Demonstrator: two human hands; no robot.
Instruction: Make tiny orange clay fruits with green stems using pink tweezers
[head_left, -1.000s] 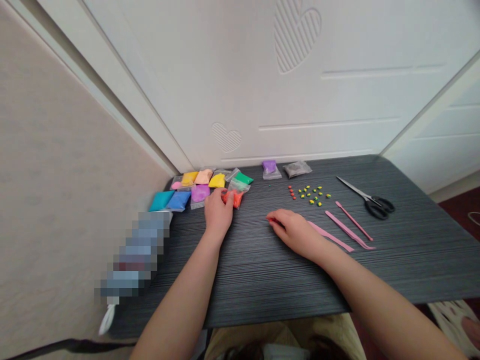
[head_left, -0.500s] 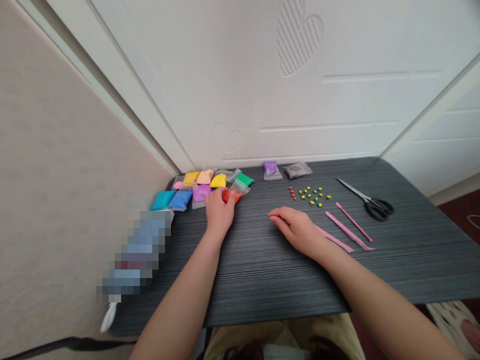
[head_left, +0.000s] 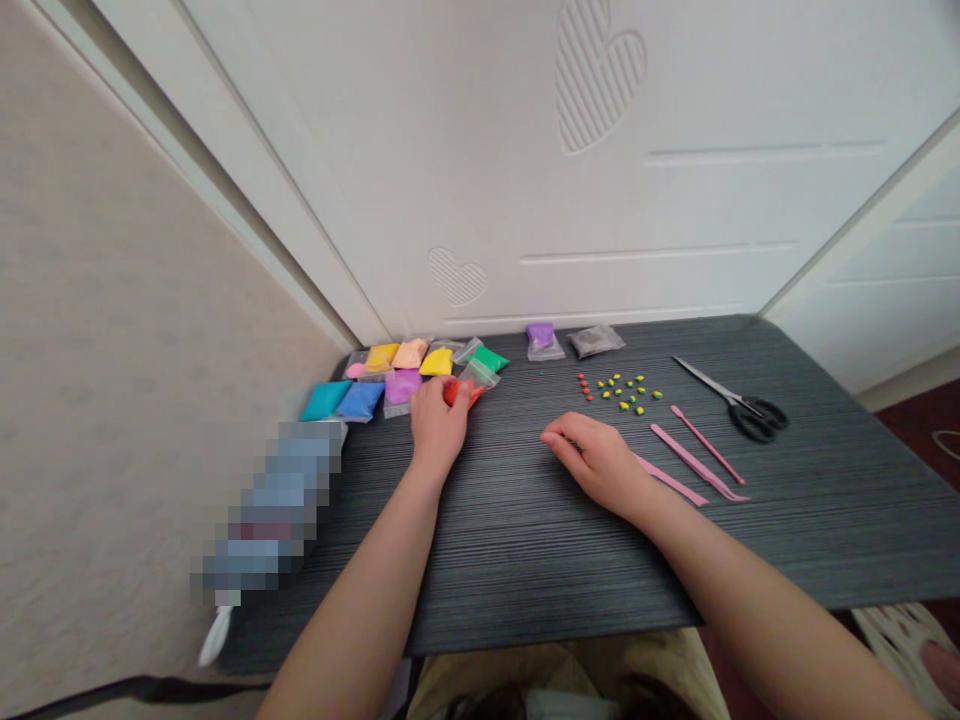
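Pinches a small clear zip bag of red-orange clay-like stuff (head_left: 478,378) with the left hand (head_left: 438,420), grip closed on the bag's left part, clear flap poking out to the right. Lies at the far side of the dark grey ribbed desk (head_left: 517,560), left of centre, just in front of a bag with a bright green lump (head_left: 490,358) and to the right of a bag with a magenta-purple lump (head_left: 403,387). Rests the right hand (head_left: 596,455) low over the desk, well apart from the left, thumb and fingertips pressed together; cannot tell whether anything small sits between. Partly covers a flat pink plastic tool (head_left: 679,483) with that same hand. Shows just beyond: a short row of tiny red pellets (head_left: 586,390) and, right of these, a loose scatter of tiny yellow-and-green pellets (head_left: 623,406). Also lie to the right: a longer flat pink tool (head_left: 694,460), a thin pink stick tool (head_left: 709,445), then black-handled metal scissors (head_left: 739,400), blades pointing away to the far left. See along the far edge: a bag with a violet lump (head_left: 540,338) and, near it, a grey-filled clear bag (head_left: 596,341).
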